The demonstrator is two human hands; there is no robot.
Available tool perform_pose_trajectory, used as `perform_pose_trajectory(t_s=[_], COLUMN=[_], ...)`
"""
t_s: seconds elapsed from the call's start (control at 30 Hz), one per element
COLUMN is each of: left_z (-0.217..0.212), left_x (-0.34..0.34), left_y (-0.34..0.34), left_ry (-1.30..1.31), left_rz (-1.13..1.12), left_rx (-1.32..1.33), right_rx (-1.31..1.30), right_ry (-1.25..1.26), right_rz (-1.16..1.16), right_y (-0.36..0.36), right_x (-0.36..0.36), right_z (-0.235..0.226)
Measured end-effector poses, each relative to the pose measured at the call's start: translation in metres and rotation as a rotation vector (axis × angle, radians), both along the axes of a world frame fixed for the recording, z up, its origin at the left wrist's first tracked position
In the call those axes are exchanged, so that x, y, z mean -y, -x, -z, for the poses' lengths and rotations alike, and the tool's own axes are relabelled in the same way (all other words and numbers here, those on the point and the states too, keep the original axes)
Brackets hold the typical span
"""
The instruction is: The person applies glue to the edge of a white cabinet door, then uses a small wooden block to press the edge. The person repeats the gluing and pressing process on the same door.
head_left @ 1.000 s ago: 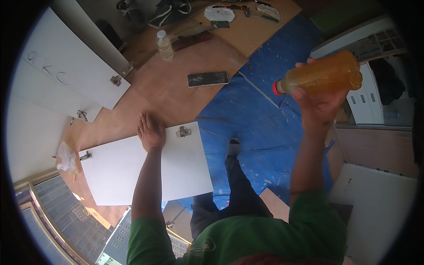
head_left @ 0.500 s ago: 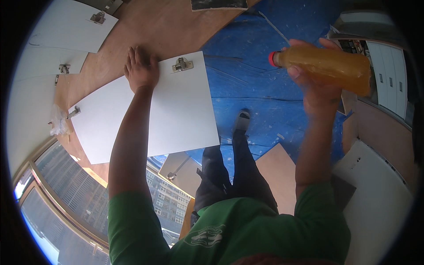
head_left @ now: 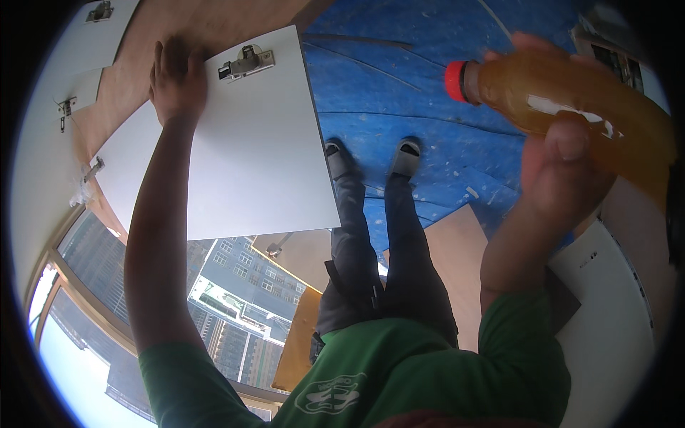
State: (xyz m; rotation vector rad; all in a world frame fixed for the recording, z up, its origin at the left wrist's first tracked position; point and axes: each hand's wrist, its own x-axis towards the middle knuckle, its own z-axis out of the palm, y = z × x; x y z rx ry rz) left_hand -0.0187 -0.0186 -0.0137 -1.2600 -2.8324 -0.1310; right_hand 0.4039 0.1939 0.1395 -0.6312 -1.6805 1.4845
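Note:
Wrapped in my right hand is a plastic bottle of amber-brown liquid with a red cap. It is raised and tilted on its side, its cap toward the left. My left hand lies flat with fingers stretched on the far edge of a white panel, holding nothing. Close to that hand, a metal cabinet hinge is fixed near the panel's far right corner. Another hinge shows at the panel's left edge.
The panel rests on a brown board surface. More white panels with hinges lie far left. A blue sheet covers the floor under my feet. At left is a window; a brown board and a white panel stand right.
My right hand has brought the bottle nearer, so it looks larger and farther right. The view has shifted; my left hand stays on the white panel. Both my feet now show.

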Motion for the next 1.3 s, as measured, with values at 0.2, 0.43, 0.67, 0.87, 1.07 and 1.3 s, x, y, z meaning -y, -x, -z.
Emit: perform_pose_trajectory(t_s=[0.2,0.43,0.67,0.87,1.07,1.3], left_z=[0.017,0.008,0.002,0.005,0.003,0.001], left_x=[0.017,0.010,0.010,0.014,0.014,0.012], left_y=[0.019,0.010,0.014,0.018,0.016,0.014], left_ry=[0.037,0.012,0.041,0.035,0.056,0.045], left_rz=[0.067,0.039,0.168,0.169,0.179,0.180], left_rx=[-0.084,-0.029,-0.044,-0.057,-0.052,-0.033], right_rx=[-0.100,-0.213,-0.462,-0.548,-0.531,-0.556], right_ry=[0.075,0.484,1.302,1.385,1.308,1.194], right_rz=[-0.085,-0.124,0.225,0.212,0.211,0.161], right_y=[-0.005,0.046,0.117,0.139,0.146,0.155], right_x=[-0.013,0.006,0.043,0.044,0.039,0.040], right_z=[0.015,0.067,0.151,0.177,0.174,0.173])
